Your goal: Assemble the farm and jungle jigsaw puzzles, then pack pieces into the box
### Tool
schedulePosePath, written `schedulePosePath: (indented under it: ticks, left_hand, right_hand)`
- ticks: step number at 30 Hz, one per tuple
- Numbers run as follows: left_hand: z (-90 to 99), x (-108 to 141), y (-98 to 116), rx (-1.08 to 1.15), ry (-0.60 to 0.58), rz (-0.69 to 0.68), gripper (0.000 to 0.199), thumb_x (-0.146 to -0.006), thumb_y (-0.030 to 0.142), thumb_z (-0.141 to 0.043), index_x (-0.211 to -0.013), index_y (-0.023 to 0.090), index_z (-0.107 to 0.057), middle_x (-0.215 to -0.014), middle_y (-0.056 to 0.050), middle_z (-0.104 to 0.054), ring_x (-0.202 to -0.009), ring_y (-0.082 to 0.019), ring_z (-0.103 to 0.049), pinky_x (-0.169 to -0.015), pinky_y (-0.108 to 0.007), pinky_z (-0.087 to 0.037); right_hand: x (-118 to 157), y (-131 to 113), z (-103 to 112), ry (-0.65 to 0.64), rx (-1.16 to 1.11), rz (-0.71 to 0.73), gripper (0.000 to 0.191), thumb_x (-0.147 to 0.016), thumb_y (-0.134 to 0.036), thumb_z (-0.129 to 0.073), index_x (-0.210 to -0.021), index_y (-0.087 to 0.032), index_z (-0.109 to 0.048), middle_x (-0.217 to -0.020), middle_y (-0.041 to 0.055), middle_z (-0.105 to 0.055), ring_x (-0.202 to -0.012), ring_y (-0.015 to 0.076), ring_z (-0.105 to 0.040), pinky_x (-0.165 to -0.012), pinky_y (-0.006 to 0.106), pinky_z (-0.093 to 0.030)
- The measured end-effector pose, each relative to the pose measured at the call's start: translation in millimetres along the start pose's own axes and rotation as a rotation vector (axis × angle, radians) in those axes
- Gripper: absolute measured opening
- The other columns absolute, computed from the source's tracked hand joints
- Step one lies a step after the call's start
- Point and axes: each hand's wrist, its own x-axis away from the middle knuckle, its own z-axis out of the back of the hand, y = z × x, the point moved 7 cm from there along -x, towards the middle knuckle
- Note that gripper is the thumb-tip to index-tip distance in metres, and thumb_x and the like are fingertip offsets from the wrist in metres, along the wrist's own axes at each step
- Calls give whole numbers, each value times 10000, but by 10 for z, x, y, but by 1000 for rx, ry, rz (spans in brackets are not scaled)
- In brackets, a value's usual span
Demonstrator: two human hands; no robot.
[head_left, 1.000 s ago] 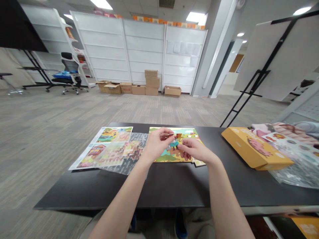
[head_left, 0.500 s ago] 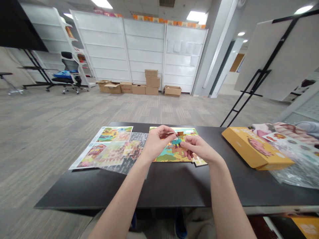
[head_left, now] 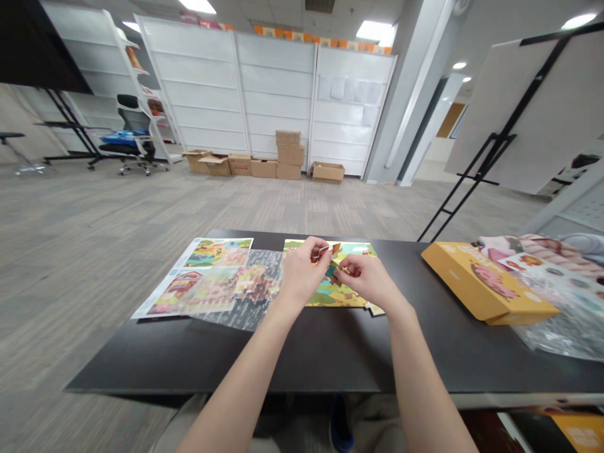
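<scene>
Above a colourful puzzle board [head_left: 325, 298], my left hand [head_left: 302, 272] is closed on puzzle pieces [head_left: 335, 250], reddish-brown on the side that shows. My right hand [head_left: 367, 278] pinches a tilted puzzle piece [head_left: 336, 278] of teal and brown between thumb and fingers. The two hands are close together, and the held pieces nearly meet or touch; I cannot tell which. Pale puzzle pieces [head_left: 376, 310] lie at the board's lower right corner, under my right wrist. To the left, a clear plastic bag [head_left: 257, 308] holds several puzzle pieces [head_left: 252, 281].
A printed picture sheet [head_left: 177, 302] lies partly under the bag on the black table [head_left: 325, 358]. At the right are a yellow box [head_left: 486, 283], crumpled clear plastic [head_left: 561, 327] and striped cloth [head_left: 547, 248]. Cardboard boxes [head_left: 289, 154] stand by the far shelves.
My right hand has moved slightly left and up, closer to my left hand. The piece between them has been tilted. My left hand has shifted slightly right.
</scene>
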Motion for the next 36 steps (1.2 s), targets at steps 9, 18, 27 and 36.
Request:
schedulePosePath:
  ticks: [9, 18, 27, 36]
  left_hand:
    - [104, -49, -170, 428, -54, 287, 232, -771, 328, -754, -895, 142, -691, -876, -82, -779, -825, -194, -741, -729, -283, -585]
    - [-17, 98, -68, 549, -340, 375, 421, -667, 321, -862, -1017, 139, -715, -902, -77, -780, -805, -194, -747, -743, -311, -611]
    - [213, 49, -4, 210, -462, 168, 436, -754, 294, -754, -1163, 167, -672, -1056, -103, -749, -933, -227, -724, -845, -369, -590]
    - [534, 153, -333, -959, -545, 225, 465, -727, 396, -755, -1114, 172, -628, -1079, -198, -716, -992, -386, -691, -821, -445, -520]
  right_hand:
    - [58, 136, 23, -146, -564, -87, 408, -824, -590, -670, -812, -209, -526, -672, -8, -610, -557, 120, -524, -524, 254, -406]
    - [7, 166, -46, -87, -570, -86, 427, -817, -530, -708, -1065, -218, -553, -710, -8, -670, -574, 141, -591, -522, 255, -450]
    - [-6, -27, -65, -92, -540, 13, 341, -857, -514, -648, -975, -195, -653, -909, 53, -704, -801, 182, -645, -647, 276, -498]
    - [-23, 53, -158, 10, -254, -102, 223, -801, -343, -672, -933, -216, -546, -737, 3, -663, -667, 166, -633, -627, 274, -465]
